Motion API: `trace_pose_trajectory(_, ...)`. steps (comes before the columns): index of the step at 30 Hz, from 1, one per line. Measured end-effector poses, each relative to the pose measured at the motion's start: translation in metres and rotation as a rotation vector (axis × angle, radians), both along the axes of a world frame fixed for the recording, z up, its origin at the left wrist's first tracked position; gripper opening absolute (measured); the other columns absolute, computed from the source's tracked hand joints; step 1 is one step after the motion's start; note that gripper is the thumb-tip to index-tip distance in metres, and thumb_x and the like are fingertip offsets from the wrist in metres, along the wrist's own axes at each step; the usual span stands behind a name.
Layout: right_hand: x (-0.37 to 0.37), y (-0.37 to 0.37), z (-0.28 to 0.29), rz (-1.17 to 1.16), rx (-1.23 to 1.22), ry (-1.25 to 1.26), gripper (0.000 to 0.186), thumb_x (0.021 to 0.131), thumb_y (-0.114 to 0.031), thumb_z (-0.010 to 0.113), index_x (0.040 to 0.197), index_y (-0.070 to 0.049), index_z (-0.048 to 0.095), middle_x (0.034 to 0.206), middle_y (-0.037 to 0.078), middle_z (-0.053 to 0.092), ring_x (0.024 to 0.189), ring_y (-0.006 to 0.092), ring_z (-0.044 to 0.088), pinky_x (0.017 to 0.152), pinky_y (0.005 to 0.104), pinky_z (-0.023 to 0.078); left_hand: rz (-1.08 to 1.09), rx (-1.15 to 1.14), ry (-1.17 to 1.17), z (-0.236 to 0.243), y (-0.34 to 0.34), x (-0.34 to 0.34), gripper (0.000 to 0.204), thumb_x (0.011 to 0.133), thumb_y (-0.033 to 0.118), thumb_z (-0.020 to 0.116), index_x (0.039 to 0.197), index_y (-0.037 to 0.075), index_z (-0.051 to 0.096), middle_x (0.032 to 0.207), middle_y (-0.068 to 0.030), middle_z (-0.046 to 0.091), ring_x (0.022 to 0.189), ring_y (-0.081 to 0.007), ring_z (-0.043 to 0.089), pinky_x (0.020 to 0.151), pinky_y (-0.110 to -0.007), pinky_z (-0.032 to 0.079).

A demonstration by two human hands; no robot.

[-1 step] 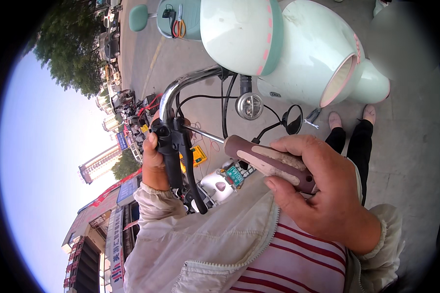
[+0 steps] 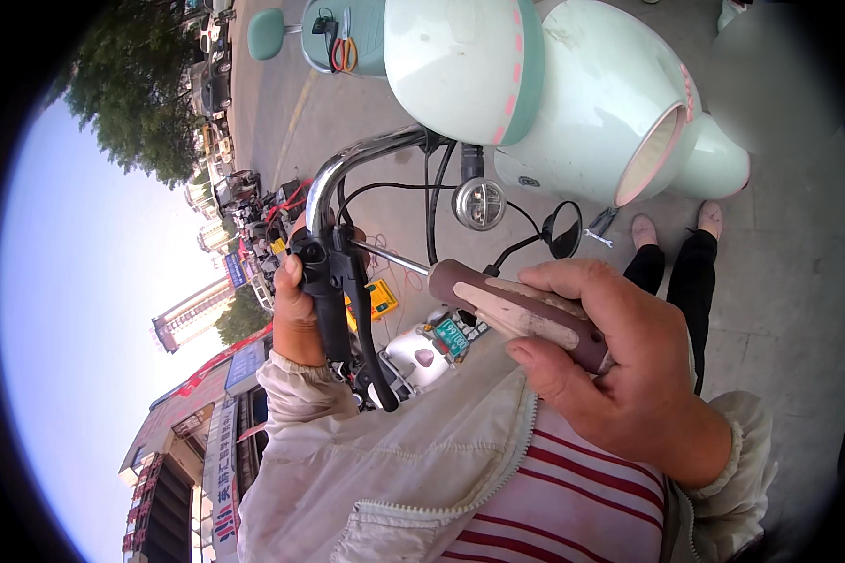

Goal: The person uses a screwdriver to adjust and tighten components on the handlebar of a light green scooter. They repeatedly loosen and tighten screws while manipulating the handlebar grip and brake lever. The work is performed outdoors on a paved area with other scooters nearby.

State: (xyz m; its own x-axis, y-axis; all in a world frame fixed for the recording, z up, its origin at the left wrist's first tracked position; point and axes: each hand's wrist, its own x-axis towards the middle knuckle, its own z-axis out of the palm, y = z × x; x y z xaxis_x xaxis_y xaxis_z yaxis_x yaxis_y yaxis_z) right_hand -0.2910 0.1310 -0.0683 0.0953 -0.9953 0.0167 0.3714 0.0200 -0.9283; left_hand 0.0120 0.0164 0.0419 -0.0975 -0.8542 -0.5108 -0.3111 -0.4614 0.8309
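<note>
My left hand [image 2: 296, 314] is wrapped behind the black handlebar grip [image 2: 329, 319], thumb against the control housing [image 2: 314, 258] beside the brake lever [image 2: 361, 319]. Closed around a brown-and-beige screwdriver handle [image 2: 474, 286] is my right hand [image 2: 620, 375], thumb underneath and index finger over it. The screwdriver's metal shaft [image 2: 394, 258] reaches left to the lever mount, where its tip is hard to make out. A chrome handlebar [image 2: 347, 159] curves upward from there, with black cables, a round lamp [image 2: 479, 205] and a mirror [image 2: 563, 230] nearby.
Pale mint scooter bodywork [image 2: 591, 103] fills the top, with pliers [image 2: 345, 42] on a teal pad. A wrench [image 2: 599, 237] and yellow device [image 2: 380, 298] lie lower. Legs in black trousers with pink shoes [image 2: 709, 218] show at right; parked vehicles and buildings line the left.
The screwdriver handle has turned very slightly within my right hand. Both hands are otherwise in the same places.
</note>
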Motion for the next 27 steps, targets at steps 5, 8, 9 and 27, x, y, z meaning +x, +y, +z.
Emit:
trace_pose_trajectory(5, 0.001, 0.001, 0.000, 0.004, 0.154, -0.276, 0.037, 0.079, -0.007, 0.068, 0.111, 0.003, 0.053, 0.090, 0.014, 0.064, 0.076, 0.0153, 0.061, 0.066, 0.0250, 0.048, 0.066, 0.024, 0.066, -0.002, 0.002, -0.002, 0.078, 0.064, 0.050, 0.074, 0.123, 0.006, 0.047, 0.102, -0.0169, 0.058, 0.084, -0.0238, 0.059, 0.067, -0.033, 0.052)
trace_pose_trajectory(8, 0.004, -0.002, -0.009, -0.108, -0.108, -0.014, 0.042, 0.077, -0.007, 0.070, 0.113, 0.005, 0.052, 0.089, 0.013, 0.064, 0.073, 0.0172, 0.061, 0.065, 0.0264, 0.048, 0.044, 0.045, 0.095, 0.001, 0.002, 0.000, 0.077, 0.064, 0.049, 0.074, 0.123, 0.007, 0.047, 0.100, -0.0154, 0.057, 0.082, -0.0224, 0.057, 0.061, -0.031, 0.049)
trace_pose_trajectory(9, 0.004, -0.002, -0.010, -0.126, -0.182, 0.067, 0.044, 0.076, -0.006, 0.071, 0.113, 0.005, 0.051, 0.089, 0.014, 0.063, 0.072, 0.0181, 0.060, 0.065, 0.0269, 0.048, 0.014, -0.038, 0.005, 0.000, 0.004, -0.006, 0.077, 0.064, 0.051, 0.073, 0.122, 0.006, 0.048, 0.098, -0.0151, 0.057, 0.075, -0.0206, 0.055, 0.057, -0.030, 0.046)
trace_pose_trajectory(27, 0.027, -0.003, -0.009, -0.344, -0.218, -0.173, 0.054, 0.071, -0.017, 0.080, 0.110, 0.007, 0.051, 0.091, 0.016, 0.062, 0.064, 0.0237, 0.061, 0.054, 0.0297, 0.049, -0.072, -0.036, 0.001, 0.000, -0.001, 0.002, 0.082, 0.068, 0.059, 0.066, 0.123, 0.001, 0.047, 0.095, -0.0174, 0.057, 0.068, -0.0206, 0.059, 0.058, -0.028, 0.051)
